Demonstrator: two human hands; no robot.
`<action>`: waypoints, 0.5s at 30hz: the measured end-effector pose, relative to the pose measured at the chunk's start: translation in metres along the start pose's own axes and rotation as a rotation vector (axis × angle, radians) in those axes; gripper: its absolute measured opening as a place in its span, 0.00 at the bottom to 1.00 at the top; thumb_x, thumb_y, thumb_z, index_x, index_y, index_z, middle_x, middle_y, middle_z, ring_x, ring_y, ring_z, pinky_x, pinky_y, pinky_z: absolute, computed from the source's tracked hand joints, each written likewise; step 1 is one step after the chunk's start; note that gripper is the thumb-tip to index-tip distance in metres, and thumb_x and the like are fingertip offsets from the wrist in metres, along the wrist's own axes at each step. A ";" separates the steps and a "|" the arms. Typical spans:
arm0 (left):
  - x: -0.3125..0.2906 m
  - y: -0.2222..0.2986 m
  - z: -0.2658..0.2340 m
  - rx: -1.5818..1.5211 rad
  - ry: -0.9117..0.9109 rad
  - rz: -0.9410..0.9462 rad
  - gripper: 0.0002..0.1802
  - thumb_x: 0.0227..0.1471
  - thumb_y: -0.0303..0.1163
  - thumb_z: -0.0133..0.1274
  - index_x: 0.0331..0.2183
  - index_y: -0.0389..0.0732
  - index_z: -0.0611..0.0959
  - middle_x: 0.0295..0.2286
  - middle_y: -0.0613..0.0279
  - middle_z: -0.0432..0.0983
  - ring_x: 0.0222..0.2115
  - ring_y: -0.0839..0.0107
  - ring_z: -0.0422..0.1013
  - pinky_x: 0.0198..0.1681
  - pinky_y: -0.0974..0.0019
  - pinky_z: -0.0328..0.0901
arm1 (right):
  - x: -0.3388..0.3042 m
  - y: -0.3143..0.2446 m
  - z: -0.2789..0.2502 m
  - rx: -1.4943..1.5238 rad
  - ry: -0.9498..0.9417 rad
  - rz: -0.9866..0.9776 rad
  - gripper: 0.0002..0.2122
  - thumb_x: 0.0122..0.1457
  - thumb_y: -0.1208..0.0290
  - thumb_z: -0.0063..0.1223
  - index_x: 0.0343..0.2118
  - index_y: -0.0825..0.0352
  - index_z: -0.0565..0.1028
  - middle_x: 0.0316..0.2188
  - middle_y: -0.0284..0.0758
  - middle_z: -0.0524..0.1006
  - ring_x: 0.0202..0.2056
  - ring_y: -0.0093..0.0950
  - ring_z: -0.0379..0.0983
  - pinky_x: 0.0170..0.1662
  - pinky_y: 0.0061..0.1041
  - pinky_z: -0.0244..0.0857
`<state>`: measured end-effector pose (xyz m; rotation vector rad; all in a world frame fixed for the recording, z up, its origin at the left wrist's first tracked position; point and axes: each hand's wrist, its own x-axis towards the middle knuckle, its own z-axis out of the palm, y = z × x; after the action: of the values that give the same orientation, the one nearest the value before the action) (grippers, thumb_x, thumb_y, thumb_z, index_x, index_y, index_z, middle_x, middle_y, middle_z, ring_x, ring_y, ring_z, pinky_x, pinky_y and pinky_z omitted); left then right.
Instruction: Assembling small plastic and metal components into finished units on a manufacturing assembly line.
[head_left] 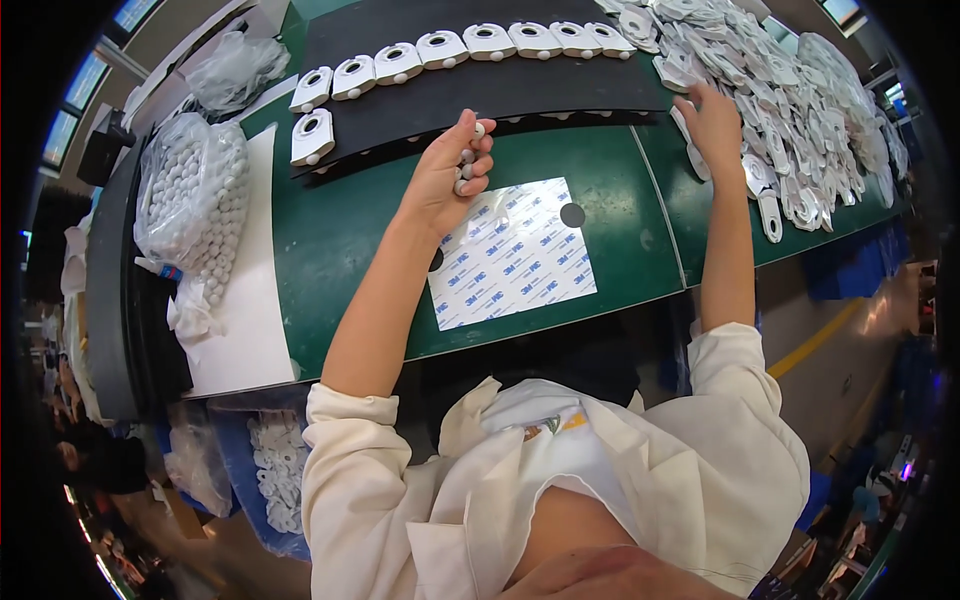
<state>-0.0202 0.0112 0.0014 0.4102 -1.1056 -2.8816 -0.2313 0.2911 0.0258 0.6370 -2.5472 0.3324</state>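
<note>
Several small white balls (467, 171) rest in my left hand (440, 175), its fingers curled around them and one ball (479, 130) up by the thumb and fingertip. That hand is above the green table, at the upper left corner of a printed white sheet (515, 255). My right hand (714, 125) reaches over the near left edge of a heap of flat white plastic parts (790, 120). Its fingers are bent and apart, close to the parts; no part shows clearly in its grasp. A white part (690, 145) lies beside the right wrist, partly covered.
White parts with round holes (438, 47) stand in a row on black foam sheets (390, 115); another (312, 137) sits below the left end. A clear bag of white balls (195, 190) lies on the left. Below the table, a blue bin (235, 440) contains white pieces.
</note>
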 end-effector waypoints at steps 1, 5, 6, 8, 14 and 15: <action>0.001 -0.001 0.000 0.000 -0.002 -0.001 0.19 0.51 0.42 0.51 0.36 0.36 0.72 0.22 0.68 0.64 0.17 0.84 0.56 0.12 0.83 0.49 | -0.006 0.015 0.002 -0.001 0.001 0.001 0.17 0.47 0.60 0.57 0.35 0.68 0.75 0.28 0.41 0.77 0.30 0.38 0.74 0.35 0.31 0.65; -0.002 0.000 -0.003 0.012 -0.048 0.031 0.19 0.51 0.41 0.52 0.39 0.36 0.72 0.22 0.69 0.62 0.18 0.84 0.56 0.13 0.83 0.48 | -0.019 0.036 0.012 -0.222 -0.171 0.080 0.23 0.42 0.53 0.59 0.37 0.66 0.75 0.28 0.40 0.77 0.30 0.41 0.73 0.34 0.34 0.64; -0.003 0.000 -0.003 0.027 -0.061 0.052 0.19 0.51 0.40 0.52 0.41 0.37 0.72 0.23 0.69 0.63 0.18 0.85 0.56 0.13 0.83 0.48 | -0.020 0.035 0.015 -0.174 -0.139 0.075 0.25 0.41 0.51 0.60 0.39 0.65 0.75 0.29 0.40 0.77 0.31 0.40 0.73 0.35 0.34 0.64; -0.007 0.002 0.001 0.031 -0.066 0.072 0.19 0.51 0.37 0.51 0.42 0.38 0.71 0.24 0.68 0.63 0.19 0.84 0.56 0.13 0.83 0.49 | -0.017 0.023 0.009 -0.198 -0.110 0.130 0.26 0.40 0.51 0.60 0.40 0.64 0.74 0.31 0.40 0.77 0.34 0.40 0.72 0.37 0.33 0.64; -0.003 -0.002 0.005 0.031 -0.140 0.114 0.17 0.51 0.30 0.50 0.44 0.39 0.71 0.31 0.63 0.69 0.20 0.83 0.59 0.13 0.83 0.52 | -0.003 0.034 0.008 0.796 0.480 0.275 0.25 0.44 0.64 0.62 0.44 0.71 0.67 0.36 0.38 0.73 0.37 0.26 0.70 0.38 0.23 0.66; -0.003 -0.002 0.003 0.041 -0.150 0.117 0.16 0.51 0.29 0.50 0.44 0.39 0.71 0.34 0.61 0.70 0.20 0.83 0.60 0.13 0.83 0.53 | 0.000 0.016 0.002 1.108 0.546 0.246 0.22 0.46 0.67 0.61 0.43 0.69 0.66 0.34 0.37 0.73 0.36 0.26 0.71 0.36 0.21 0.67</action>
<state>-0.0182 0.0152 0.0024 0.1274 -1.1678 -2.8295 -0.2403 0.3043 0.0227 0.4703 -1.7385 1.7760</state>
